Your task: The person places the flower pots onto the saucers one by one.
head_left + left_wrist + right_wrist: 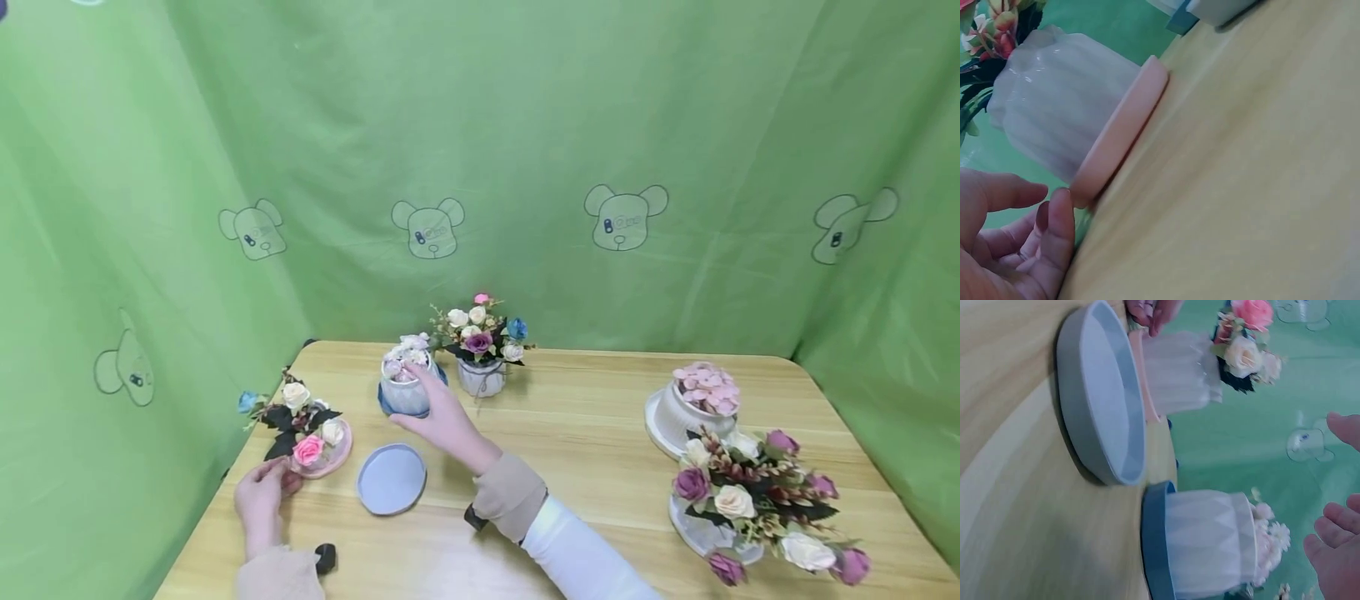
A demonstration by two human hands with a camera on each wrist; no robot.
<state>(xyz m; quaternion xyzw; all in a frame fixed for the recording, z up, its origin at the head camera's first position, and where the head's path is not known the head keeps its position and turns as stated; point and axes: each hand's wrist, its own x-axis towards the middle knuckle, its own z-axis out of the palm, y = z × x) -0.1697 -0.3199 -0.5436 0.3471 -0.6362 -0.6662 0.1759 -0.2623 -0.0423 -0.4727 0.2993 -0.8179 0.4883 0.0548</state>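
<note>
My left hand (262, 496) is beside a pink saucer (1116, 134), fingertips right at its rim and fingers loosely bent. On that saucer stands a white flowerpot (1066, 94) with artificial roses and dark leaves (300, 421). My right hand (446, 417) reaches over a second white pot (1207, 540) of pale flowers, thumb and fingers spread apart, gripping nothing. That pot stands in a blue saucer (1158, 540). In the right wrist view, the right hand shows at the right edge, apart from the pot. A pale blue-grey saucer (392, 479) lies between the two hands.
A pot of mixed roses (482, 377) stands at the table's back edge. On the right are a ribbed white pot with pink flowers (707, 387) on a white saucer and a large rose arrangement (750, 500). Green curtains (525, 167) surround the wooden table (570, 442).
</note>
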